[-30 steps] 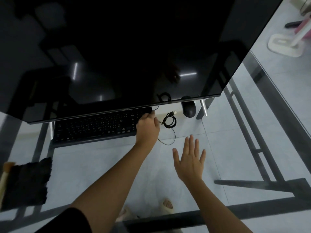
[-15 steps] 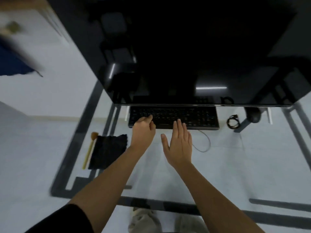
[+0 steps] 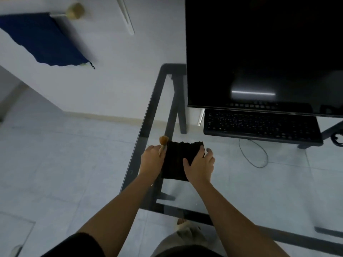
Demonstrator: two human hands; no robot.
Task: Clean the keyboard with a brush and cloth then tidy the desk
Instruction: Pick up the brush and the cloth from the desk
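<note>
Two hands: both were down on the glass desk [image 3: 147, 115], one on each tool.
Left hand [image 3: 151, 159]: its fingers were curled round the handle of the brush [image 3: 163, 140], and the brown bristles poked out at twelve o'clock.
Right hand [image 3: 199, 166]: its fingers were bent over the three o'clock edge of the black cloth [image 3: 176, 162], with the thumb on top, gripping it.
Brush spot: it lay right against the cloth's nine o'clock side, very near the desk's edge.
Keyboard [image 3: 259, 127]: it sat at two o'clock from the cloth, its far edge under the big dark screen [image 3: 259, 52].
Drop risk: the brush could fall to the floor, I thought, because the edge was so close. The hand hid most of the handle, so I could not tell how firm the hold was.
Wire risk: a thin wire [image 3: 259, 166] looped at three o'clock from the right hand, and a quick swing toward the keys could catch it and tug the keyboard.
Screen risk: the screen hung low over the keys, so a lifted brush could bump it.
Slide risk: the cloth could skid on the smooth glass if pushed, not picked up.
</note>
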